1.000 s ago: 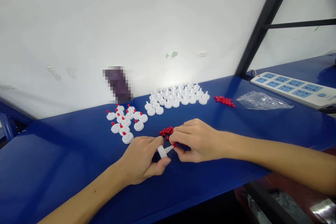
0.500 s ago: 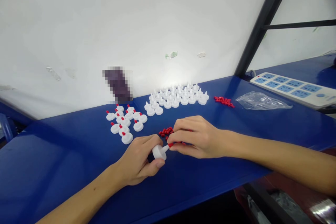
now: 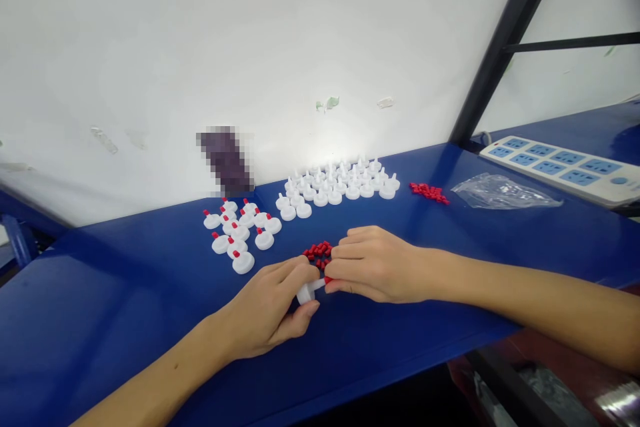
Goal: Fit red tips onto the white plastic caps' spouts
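Observation:
My left hand (image 3: 267,307) is closed round a white nozzle cap (image 3: 306,292), its spout pointing right. My right hand (image 3: 373,263) pinches a small red tip (image 3: 327,279) at the end of that spout. Both hands rest on the blue table (image 3: 125,307). A small heap of loose red tips (image 3: 318,251) lies just behind my fingers. To the left stand several white caps with red tips (image 3: 240,230). Farther back sits a group of plain white caps (image 3: 337,185).
A second heap of red tips (image 3: 428,192) and a clear plastic bag (image 3: 503,192) lie at the right. A white and blue power strip (image 3: 563,167) sits at the far right. A black metal post (image 3: 505,40) rises by the white wall.
Both hands have sunk slightly toward the table; the cap now lies lower in my left hand with my right fingers pressed on the red tip at its spout.

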{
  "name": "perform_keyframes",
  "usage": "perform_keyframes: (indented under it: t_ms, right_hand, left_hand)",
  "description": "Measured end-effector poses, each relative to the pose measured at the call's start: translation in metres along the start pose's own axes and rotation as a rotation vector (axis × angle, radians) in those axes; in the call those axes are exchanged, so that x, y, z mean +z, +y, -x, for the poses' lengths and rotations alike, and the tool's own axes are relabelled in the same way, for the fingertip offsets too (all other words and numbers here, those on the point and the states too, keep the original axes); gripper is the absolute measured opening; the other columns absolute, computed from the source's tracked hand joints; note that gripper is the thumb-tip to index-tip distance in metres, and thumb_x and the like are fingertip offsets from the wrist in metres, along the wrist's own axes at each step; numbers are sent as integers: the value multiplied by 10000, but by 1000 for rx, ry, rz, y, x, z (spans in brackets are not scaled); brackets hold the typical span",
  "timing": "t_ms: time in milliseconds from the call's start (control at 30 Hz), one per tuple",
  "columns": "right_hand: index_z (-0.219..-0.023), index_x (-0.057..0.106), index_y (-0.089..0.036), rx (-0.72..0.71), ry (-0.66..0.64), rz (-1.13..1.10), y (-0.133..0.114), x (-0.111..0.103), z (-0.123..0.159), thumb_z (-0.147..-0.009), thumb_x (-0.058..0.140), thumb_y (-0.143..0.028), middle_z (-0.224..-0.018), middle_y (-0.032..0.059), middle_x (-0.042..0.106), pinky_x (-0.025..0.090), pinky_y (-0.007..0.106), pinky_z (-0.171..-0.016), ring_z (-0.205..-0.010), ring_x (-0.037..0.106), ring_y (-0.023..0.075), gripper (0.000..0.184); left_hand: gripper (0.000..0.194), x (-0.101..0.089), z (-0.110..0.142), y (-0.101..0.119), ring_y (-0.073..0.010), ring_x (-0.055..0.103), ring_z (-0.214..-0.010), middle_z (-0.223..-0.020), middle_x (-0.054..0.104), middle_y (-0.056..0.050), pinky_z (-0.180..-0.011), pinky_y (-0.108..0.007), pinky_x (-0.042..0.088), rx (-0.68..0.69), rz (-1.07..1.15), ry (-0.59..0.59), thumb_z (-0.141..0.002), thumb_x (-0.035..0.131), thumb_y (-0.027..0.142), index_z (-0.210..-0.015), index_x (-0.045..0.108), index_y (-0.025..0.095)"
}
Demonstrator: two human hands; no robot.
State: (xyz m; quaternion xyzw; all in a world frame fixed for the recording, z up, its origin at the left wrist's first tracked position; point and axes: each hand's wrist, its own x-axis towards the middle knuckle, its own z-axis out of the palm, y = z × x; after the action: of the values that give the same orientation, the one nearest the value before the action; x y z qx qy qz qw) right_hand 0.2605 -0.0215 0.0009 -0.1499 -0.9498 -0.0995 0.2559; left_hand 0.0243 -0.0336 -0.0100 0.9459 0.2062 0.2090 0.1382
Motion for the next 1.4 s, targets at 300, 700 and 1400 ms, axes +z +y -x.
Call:
perform_keyframes:
  t_ms: [300, 700, 1400]
  right_hand:
    - [-721, 580, -168, -94, 84, 180, 0, 1, 3, -1028, 424, -240, -590, -33, 484, 252, 291, -559, -549, 367, 115, 352]
    - [-710, 525, -174, -47, -25, -64, -5, 6, 2, -1049, 329, -194, -618, -18, 548, 333, 266, -626, -553, 384, 116, 393]
    - [-697, 466, -175, 349, -236, -788, -19, -16, -11, -999, 470, -216, -588, -78, 360, 311, 193, -523, -514, 348, 68, 305]
  left_hand:
    - [314, -10, -1, 23, -133, 422, -730, -827, 432, 9, -690, -264, 428, -412, 571, -135, -1054, 254, 416, -942, 461, 209]
    - [170, -9, 5, 22, -159, 496, -784, -927, 538, -25, -720, -304, 458, -202, 216, -175, -1039, 270, 301, -1018, 411, 207]
    - [117, -8, -3, 24, -212, 444, -683, -784, 504, -51, -606, -348, 403, 194, -562, -53, -957, 372, 154, -884, 463, 163]
